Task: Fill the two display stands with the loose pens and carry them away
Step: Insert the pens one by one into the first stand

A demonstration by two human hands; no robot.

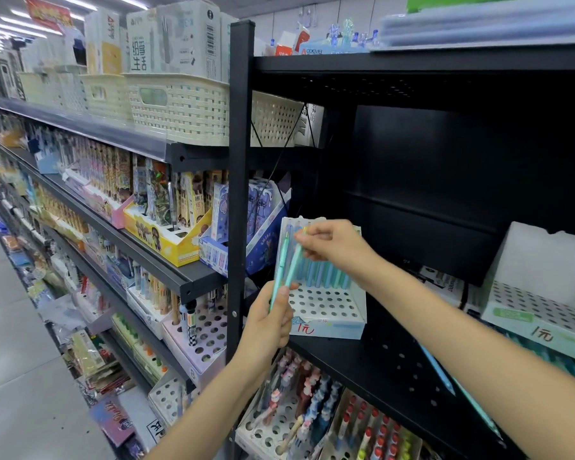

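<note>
While a person stands in a stationery aisle, both bare hands work over a white display stand [326, 303] that sits at the left end of a black shelf [389, 366], close behind the black upright post [238, 194] of the rack. The left hand [268, 322] rises from below, its fingers [281, 298] curled round the lower ends of two mint-green pens [281, 265], which slant upward across the stand's left side. The right hand [336, 242] reaches in from the right, its fingertips pinching the upper end of the nearer of those pens close to the top of the stand's back panel. A row of blue and teal pens [322, 272] stands upright in the back holes of the stand, while the front rows of holes show bare; a handwritten price label [304, 328] marks its front edge. A second white display stand [541, 293], its visible holes bare and its front bearing a like label, sits well apart toward the right end of the same shelf. Loose teal pens [445, 376] lie on the shelf near the front edge between the two stands, partly hidden by the right forearm. Cream woven baskets [180, 107] line the higher shelf to the left, and boxed pens in perforated stands fill the shelves beside and below.
</note>
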